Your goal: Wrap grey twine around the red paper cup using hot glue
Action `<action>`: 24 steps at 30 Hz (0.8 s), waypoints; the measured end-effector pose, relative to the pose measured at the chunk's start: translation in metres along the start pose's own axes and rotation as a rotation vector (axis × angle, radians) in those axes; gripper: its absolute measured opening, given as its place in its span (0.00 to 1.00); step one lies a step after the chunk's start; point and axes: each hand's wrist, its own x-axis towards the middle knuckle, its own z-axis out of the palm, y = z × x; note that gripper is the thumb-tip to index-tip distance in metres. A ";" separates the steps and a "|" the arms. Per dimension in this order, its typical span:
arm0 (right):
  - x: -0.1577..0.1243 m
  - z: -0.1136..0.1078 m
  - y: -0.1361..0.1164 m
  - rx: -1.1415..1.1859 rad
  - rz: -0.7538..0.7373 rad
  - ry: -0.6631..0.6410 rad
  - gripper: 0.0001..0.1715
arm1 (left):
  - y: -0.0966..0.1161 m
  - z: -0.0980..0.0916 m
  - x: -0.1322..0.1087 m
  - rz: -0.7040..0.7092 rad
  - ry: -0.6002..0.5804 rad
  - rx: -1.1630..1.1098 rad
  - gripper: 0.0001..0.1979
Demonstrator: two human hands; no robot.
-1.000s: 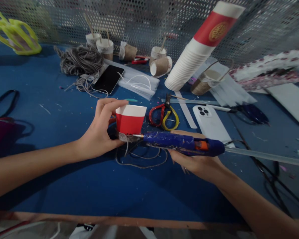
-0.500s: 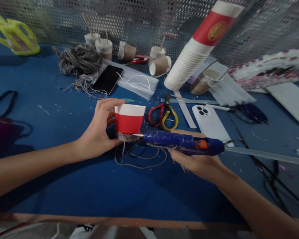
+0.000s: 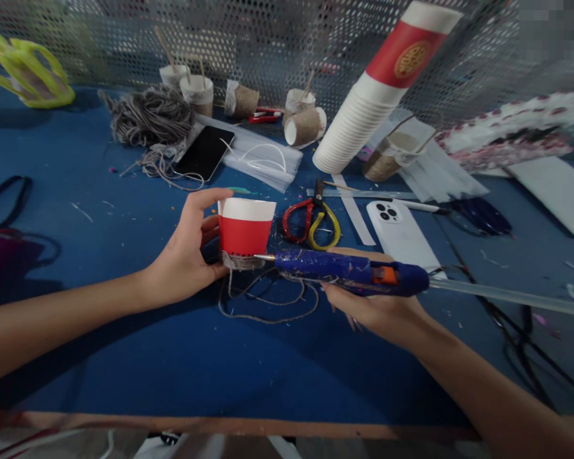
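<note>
My left hand [image 3: 184,248] grips a red and white paper cup [image 3: 245,233] from its left side, thumb low and a finger at the rim. Grey cord [image 3: 242,261] is wound around the cup's base, and its loose end loops over the blue table just in front. In my right hand [image 3: 377,312] is a blue glue gun [image 3: 344,271] with an orange part and a clear glue stick [image 3: 507,298] running out of its back. The gun's metal tip points left and meets the right side of the cord band. Some fingers of my right hand are hidden behind the gun.
Red and yellow handled scissors [image 3: 310,223] lie behind the gun, beside a white phone [image 3: 402,236]. A tall leaning stack of paper cups [image 3: 363,108] stands farther back. Behind the cup are a black phone [image 3: 205,153] and a grey cord bundle [image 3: 148,118]. Dark cables [image 3: 511,338] run at right.
The gun's tip has shifted slightly left and up along the cord band. The whole view has drifted a little; both hands keep their holds.
</note>
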 end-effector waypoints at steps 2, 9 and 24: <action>0.000 0.000 -0.001 -0.015 -0.013 0.007 0.10 | 0.001 0.000 0.000 -0.016 0.002 -0.005 0.37; -0.002 -0.001 -0.009 -0.035 0.052 0.023 0.09 | 0.003 0.001 0.001 -0.057 0.032 -0.055 0.37; 0.000 -0.001 -0.011 -0.061 0.072 0.035 0.10 | 0.003 -0.001 0.002 0.047 -0.021 -0.015 0.36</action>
